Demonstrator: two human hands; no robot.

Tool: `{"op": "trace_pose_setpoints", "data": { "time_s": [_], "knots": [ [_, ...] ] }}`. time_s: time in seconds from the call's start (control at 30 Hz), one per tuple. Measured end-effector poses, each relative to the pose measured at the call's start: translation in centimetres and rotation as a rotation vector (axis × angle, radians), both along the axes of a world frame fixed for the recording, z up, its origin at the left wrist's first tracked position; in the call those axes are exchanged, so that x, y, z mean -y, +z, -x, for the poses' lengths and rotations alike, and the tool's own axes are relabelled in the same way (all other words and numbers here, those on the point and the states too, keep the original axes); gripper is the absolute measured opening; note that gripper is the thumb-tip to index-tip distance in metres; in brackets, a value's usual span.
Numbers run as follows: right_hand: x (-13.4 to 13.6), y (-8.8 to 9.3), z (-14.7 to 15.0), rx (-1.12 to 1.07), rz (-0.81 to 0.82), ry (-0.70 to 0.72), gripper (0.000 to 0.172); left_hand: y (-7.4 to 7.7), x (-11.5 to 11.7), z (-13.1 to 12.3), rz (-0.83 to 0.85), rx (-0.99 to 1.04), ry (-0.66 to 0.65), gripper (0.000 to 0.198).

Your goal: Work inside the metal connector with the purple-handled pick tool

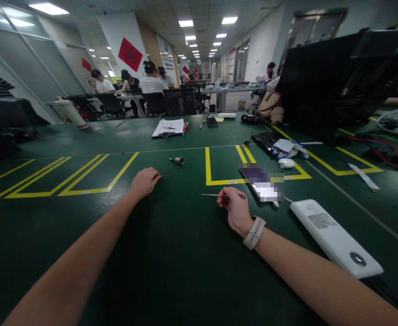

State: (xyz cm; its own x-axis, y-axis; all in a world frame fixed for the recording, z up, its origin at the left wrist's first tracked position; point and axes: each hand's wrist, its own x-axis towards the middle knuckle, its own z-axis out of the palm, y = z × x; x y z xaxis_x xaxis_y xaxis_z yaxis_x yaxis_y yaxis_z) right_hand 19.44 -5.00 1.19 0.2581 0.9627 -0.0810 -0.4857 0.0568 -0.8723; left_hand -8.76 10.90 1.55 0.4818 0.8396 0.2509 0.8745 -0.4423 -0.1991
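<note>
My right hand (pixel 234 206) is closed around a thin screwdriver (pixel 210 194), its metal shaft pointing left above the green table (pixel 171 253). Left of it, my left hand (pixel 146 182) rests on the table with its fingers curled together; whether anything is under them is hidden. A small metal part with a short stem (pixel 178 160) lies on the table beyond and to the right of my left hand. Just past my right hand is a phone (pixel 261 183), partly blurred out, with a cable at its near end.
A white power bank (pixel 334 235) lies at the right, near my right forearm. Farther back are a white mouse (pixel 286 163), gloves (pixel 289 148), a clipboard (pixel 168 128), a power tool (pixel 253 119) and a black monitor (pixel 341 81). People sit at distant tables.
</note>
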Motion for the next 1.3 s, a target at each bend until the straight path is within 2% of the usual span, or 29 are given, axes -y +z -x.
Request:
{"op": "trace_pose_setpoints", "data": {
  "time_s": [0.13, 0.27, 0.73, 0.9, 1.0, 1.13, 1.2, 1.3],
  "knots": [
    [0.1, 0.0, 0.1, 0.023, 0.001, 0.016, 0.02, -0.2, 0.2, 0.0, 0.001, 0.057, -0.013, 0.03],
    [0.1, -0.1, 0.1, 0.044, 0.002, 0.038, 0.02, 0.1, 0.7, -0.5, -0.015, 0.029, 0.0, 0.032],
    [0.2, -0.3, 0.0, 0.077, -0.009, 0.061, 0.021, 0.3, 1.6, -0.8, -0.184, -0.012, -0.021, 0.029],
    [0.1, -0.4, 0.1, 0.087, -0.013, 0.061, 0.021, 0.7, 2.9, -1.5, -0.297, -0.019, -0.062, 0.028],
    [0.1, -0.4, 0.1, 0.095, -0.014, 0.065, 0.021, 0.6, 4.0, -3.4, -0.29, 0.012, -0.137, 0.026],
    [0.2, -0.3, 0.1, 0.106, -0.013, 0.064, 0.021, 0.3, 5.0, -7.9, -0.212, 0.085, -0.264, 0.027],
    [0.2, -0.2, 0.2, 0.11, -0.013, 0.053, 0.02, 0.2, 5.0, -10.3, -0.165, 0.093, -0.33, 0.029],
    [0.1, -0.1, 0.3, 0.115, -0.005, 0.021, 0.021, 0.4, 4.2, -13.5, -0.108, 0.121, -0.361, 0.029]
  ]
}}
